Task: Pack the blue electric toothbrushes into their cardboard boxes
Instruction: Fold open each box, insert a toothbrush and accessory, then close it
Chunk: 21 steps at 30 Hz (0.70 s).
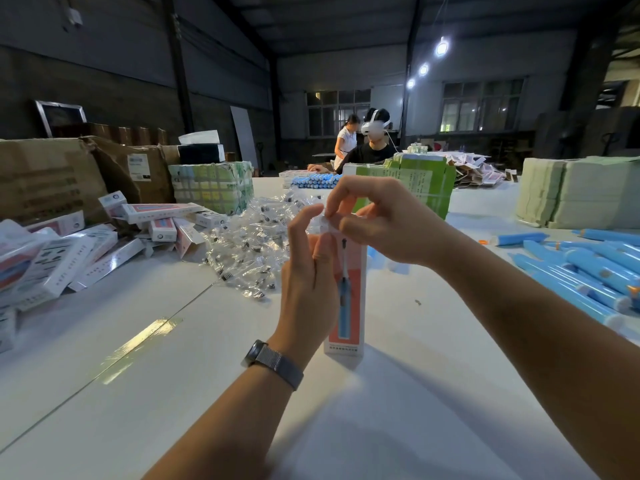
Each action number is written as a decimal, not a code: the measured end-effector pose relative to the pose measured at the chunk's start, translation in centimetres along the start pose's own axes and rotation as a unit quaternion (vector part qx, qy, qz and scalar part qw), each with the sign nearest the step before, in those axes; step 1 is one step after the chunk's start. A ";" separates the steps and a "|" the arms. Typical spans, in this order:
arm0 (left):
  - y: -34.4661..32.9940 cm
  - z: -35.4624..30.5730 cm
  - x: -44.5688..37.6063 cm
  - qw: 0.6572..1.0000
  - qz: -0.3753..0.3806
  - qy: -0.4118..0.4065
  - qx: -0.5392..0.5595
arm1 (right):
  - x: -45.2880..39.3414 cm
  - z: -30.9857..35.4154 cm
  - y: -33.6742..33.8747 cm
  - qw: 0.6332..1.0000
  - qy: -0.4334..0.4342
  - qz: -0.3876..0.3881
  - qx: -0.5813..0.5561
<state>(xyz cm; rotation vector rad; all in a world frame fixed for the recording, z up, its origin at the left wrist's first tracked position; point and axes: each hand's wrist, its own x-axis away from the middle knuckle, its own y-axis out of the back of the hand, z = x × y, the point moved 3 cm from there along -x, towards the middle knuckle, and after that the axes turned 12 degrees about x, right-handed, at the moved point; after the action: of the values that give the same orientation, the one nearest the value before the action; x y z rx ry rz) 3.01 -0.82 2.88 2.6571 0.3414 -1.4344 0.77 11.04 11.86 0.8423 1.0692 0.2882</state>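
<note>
One cardboard box (347, 296) is stood upright on the white table (398, 393), bottom end on the surface, pink front with a printed blue toothbrush facing the camera. Left hand (310, 271) is wrapped round the box's left side near the upper half, thumb across the front; grip closed on the box. Right hand (377, 220) is at the box top, thumb and forefinger pinched on the white top flap; whether the flap is fully tucked cannot be told. A watch (273, 363) is worn on the left wrist.

Loose blue toothbrushes (588, 268) are piled on the table at far right, well apart from the box. A heap of brush heads in clear wrappers (256, 237) is spread behind the left hand. Finished boxes (65, 251) are stacked loosely at far left, in front of brown cartons (48, 174). Green-wrapped bundles (214, 185) sit beyond the wrappers, another green bundle (422, 181) behind the right hand. A pale stack of flat sheets (575, 192) is at the right rear. Across the table, a seated person (370, 147) wearing a headset and a row of blue toothbrushes (315, 181) are visible; a second person (346, 138) is standing further back.
</note>
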 end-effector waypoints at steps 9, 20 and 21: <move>-0.1 0.1 0.0 1.000 0.005 0.006 -0.003 | 0.5 -1.1 -0.3 0.995 -0.064 -0.004 -0.072; -0.1 0.1 -0.1 1.000 -0.003 0.014 0.023 | 0.9 -1.4 -0.5 0.989 -0.070 0.024 -0.131; 0.0 0.2 -0.1 0.999 -0.007 0.023 0.034 | 1.0 -1.5 -0.7 0.987 -0.067 0.032 -0.139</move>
<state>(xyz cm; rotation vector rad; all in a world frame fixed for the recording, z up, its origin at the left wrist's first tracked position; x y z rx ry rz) 2.79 -0.85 2.83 2.7505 0.3218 -1.4170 -0.18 11.82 10.34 0.6362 0.8535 0.4193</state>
